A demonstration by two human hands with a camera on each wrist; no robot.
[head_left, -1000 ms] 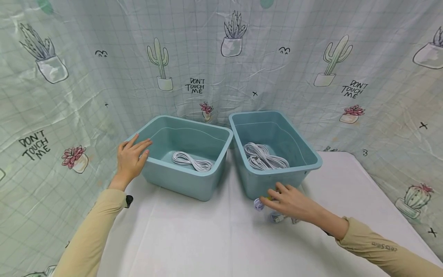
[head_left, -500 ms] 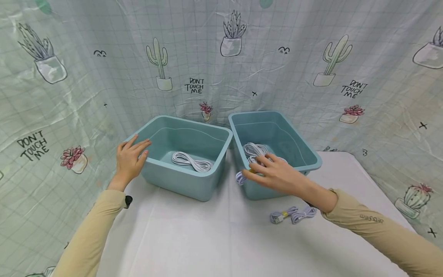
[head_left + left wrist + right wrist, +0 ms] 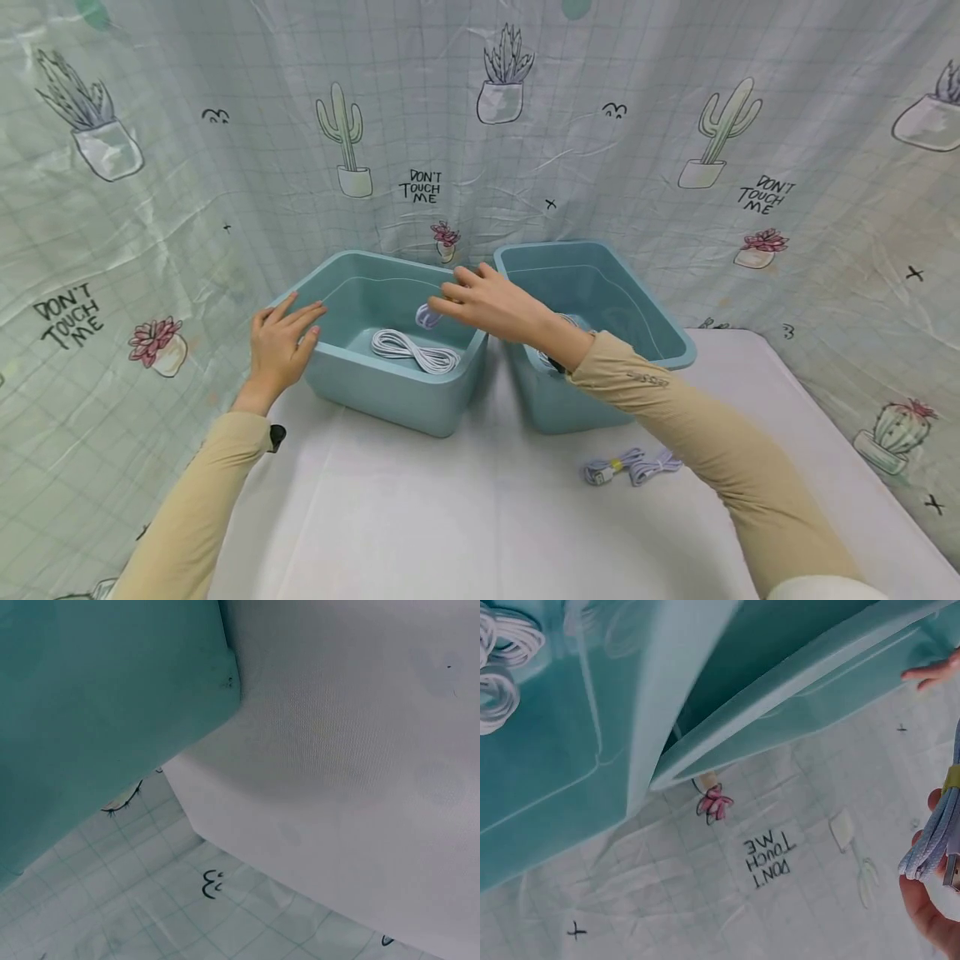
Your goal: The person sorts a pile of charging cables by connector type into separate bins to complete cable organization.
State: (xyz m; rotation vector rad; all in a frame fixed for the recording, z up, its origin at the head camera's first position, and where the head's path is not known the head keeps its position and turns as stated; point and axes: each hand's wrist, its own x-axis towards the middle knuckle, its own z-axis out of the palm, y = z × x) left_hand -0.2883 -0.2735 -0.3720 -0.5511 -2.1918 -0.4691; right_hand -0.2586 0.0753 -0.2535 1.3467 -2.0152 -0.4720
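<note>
My right hand [image 3: 491, 302] is over the right end of the left blue-green bin [image 3: 375, 383], pinching a coiled lilac USB cable [image 3: 428, 317]. In the right wrist view that USB cable [image 3: 934, 832] shows a yellow tie and a metal plug, with fingertips [image 3: 922, 904] around it. Below it, a bundled white cable [image 3: 415, 350] lies on the bin floor. My left hand [image 3: 279, 346] rests with spread fingers on the same bin's left rim. The left wrist view shows only the bin's outer wall [image 3: 112, 697] and the tabletop, not the hand.
A second blue-green bin [image 3: 660, 333] stands close on the right; its coiled white cables [image 3: 514, 637] show in the right wrist view. Two small lilac cable bundles, one yellow-tied cable [image 3: 611, 467] and another cable [image 3: 656, 467], lie on the white table [image 3: 420, 517]. A patterned curtain [image 3: 637, 150] hangs behind.
My right hand has lifted the lilac USB cable from in front of the right bin and carried it left, over the left bin. The left hand has stayed on the rim.
</note>
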